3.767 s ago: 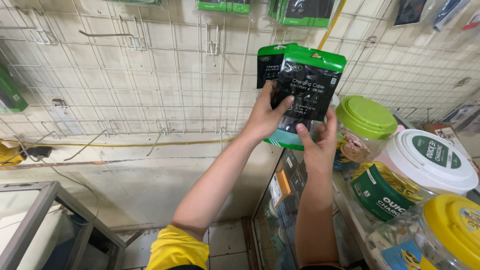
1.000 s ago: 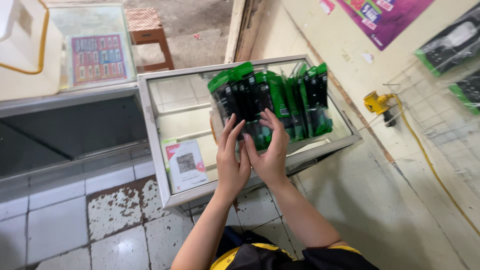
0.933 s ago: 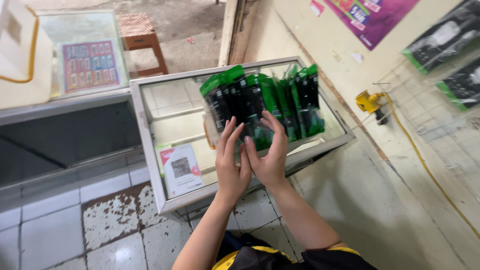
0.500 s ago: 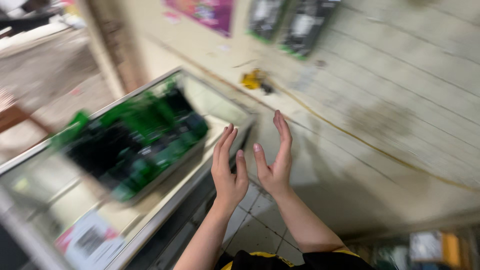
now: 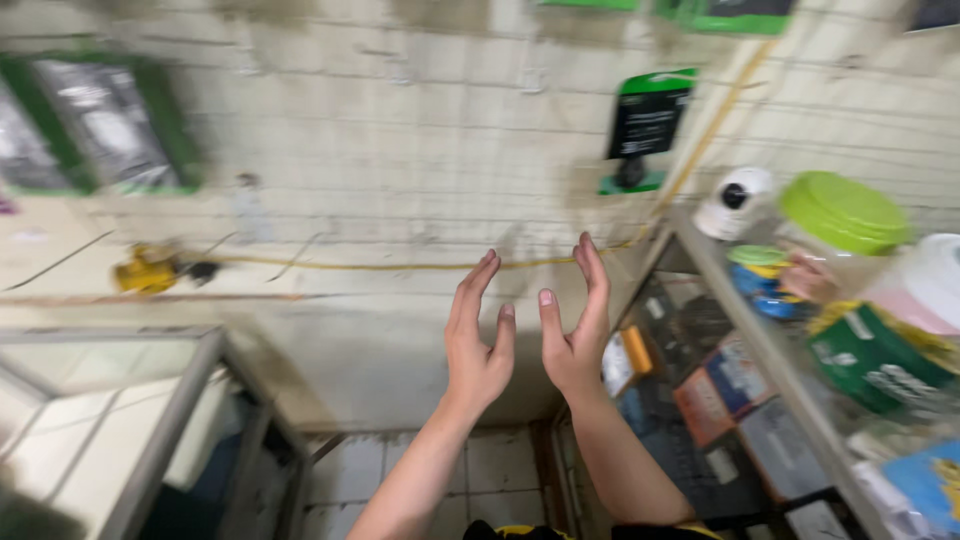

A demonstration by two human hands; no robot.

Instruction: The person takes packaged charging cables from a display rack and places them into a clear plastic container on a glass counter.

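Packet point(image 5: 648, 128), black with green edging, hangs upright on the wire wall grid point(image 5: 400, 150), up and to the right of both raised hands. Right hand point(image 5: 576, 325) is nearer to it than left hand point(image 5: 478, 335); both are spread and hold nothing.

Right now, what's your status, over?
Left hand open, empty. Right hand open, empty. Nearest: green-and-black packet hanging on wire grid, untouched. Nothing between.
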